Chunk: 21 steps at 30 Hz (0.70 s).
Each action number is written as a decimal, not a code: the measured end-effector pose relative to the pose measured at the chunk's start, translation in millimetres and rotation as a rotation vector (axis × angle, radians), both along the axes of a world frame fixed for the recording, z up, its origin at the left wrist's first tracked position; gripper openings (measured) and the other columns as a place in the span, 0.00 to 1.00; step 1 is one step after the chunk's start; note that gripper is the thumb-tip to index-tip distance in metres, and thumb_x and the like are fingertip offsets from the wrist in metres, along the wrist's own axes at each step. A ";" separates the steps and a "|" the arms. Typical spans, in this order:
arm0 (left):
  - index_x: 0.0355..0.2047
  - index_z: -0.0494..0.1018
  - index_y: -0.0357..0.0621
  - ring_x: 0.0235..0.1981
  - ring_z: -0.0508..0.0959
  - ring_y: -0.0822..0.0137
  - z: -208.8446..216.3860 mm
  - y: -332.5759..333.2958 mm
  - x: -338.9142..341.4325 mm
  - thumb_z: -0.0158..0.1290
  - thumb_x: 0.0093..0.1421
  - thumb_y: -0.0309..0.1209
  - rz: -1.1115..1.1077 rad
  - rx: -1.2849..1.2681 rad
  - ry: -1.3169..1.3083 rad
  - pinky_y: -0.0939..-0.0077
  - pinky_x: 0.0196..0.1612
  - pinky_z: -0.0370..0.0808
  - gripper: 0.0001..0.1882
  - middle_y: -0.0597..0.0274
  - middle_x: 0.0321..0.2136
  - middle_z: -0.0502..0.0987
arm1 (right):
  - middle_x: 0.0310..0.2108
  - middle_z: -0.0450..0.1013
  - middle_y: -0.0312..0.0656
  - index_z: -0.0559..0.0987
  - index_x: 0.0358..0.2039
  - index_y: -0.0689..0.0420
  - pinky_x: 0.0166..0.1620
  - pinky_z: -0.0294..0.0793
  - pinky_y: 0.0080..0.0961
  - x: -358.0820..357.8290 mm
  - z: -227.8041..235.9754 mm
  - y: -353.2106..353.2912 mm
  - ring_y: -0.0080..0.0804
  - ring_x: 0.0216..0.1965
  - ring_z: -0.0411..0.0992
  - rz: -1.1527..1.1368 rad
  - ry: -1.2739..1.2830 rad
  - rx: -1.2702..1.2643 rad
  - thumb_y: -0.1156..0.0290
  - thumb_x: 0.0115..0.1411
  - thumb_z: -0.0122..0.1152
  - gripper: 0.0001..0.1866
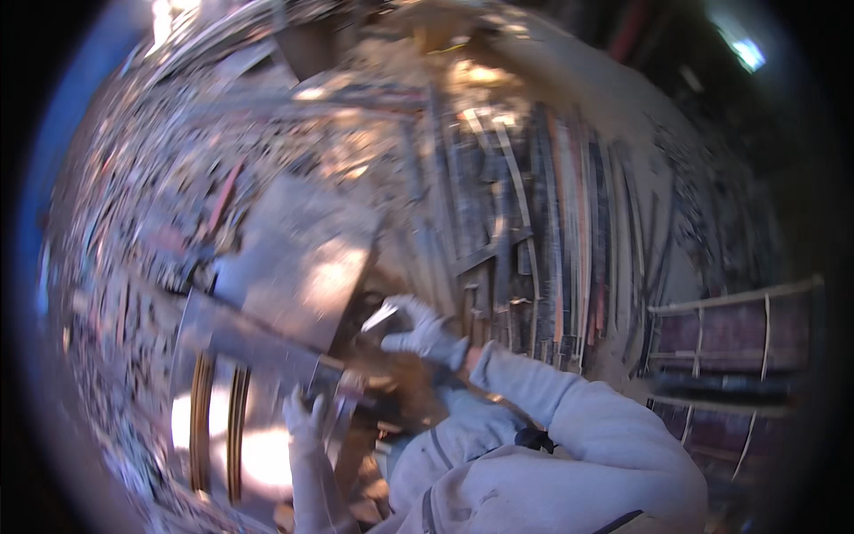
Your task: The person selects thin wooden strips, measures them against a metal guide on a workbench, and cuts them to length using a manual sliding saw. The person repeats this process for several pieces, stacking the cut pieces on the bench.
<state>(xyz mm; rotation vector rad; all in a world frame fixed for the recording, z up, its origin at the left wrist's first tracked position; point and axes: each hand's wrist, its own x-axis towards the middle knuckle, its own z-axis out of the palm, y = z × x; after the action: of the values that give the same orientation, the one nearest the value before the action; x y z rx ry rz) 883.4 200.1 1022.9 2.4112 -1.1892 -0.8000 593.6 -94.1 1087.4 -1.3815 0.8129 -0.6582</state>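
My right hand [420, 333], in a pale glove, is beyond the near edge of the metal work surface. Its fingers close on a small bright, flat piece [380, 318] whose kind I cannot make out through the blur. My left hand [304, 415], also gloved, is low over the shiny metal tabletop [267, 351] near its right edge, fingers apart and nothing visible in them. To its left, two narrow stacks of brown-gold strips, one stack [202, 418] and another stack [238, 432], lie side by side on the tabletop.
A broad grey metal sheet [294, 245] adjoins the tabletop's far side. Long bars and strips [556, 222] lie in rows on the ground to the right. Scrap pieces [133, 222] cover the ground at left. A framed rack [721, 347] stands at far right.
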 end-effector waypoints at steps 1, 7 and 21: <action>0.64 0.69 0.38 0.49 0.75 0.41 2.7 -9.4 2.8 0.68 0.58 0.43 0.073 0.022 0.078 0.49 0.52 0.76 0.38 0.41 0.50 0.72 | 0.49 0.79 0.39 0.76 0.56 0.59 0.53 0.79 0.30 -23.9 -1.1 4.3 0.29 0.49 0.78 -0.049 -0.043 0.217 0.66 0.55 0.83 0.32; 0.66 0.66 0.35 0.59 0.76 0.52 22.9 -0.1 -56.4 0.70 0.58 0.36 -0.061 0.566 0.293 0.54 0.61 0.76 0.40 0.43 0.61 0.72 | 0.43 0.84 0.35 0.85 0.48 0.53 0.46 0.80 0.31 -282.8 -7.6 20.4 0.27 0.43 0.81 -0.194 0.273 1.059 0.59 0.63 0.71 0.16; 0.54 0.77 0.52 0.50 0.77 0.56 79.5 -171.9 -248.2 0.67 0.61 0.55 0.259 -0.329 1.060 0.42 0.56 0.74 0.28 0.53 0.50 0.78 | 0.40 0.78 0.42 0.82 0.39 0.58 0.44 0.77 0.38 -294.7 62.2 -89.2 0.33 0.44 0.77 -0.078 0.486 -0.320 0.61 0.68 0.67 0.12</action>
<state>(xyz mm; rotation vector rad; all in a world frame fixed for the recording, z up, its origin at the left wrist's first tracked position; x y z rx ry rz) 635.2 28.2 1102.5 1.4339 -0.4991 -1.3836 298.8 -183.3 1149.6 -1.8471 1.1866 -0.5316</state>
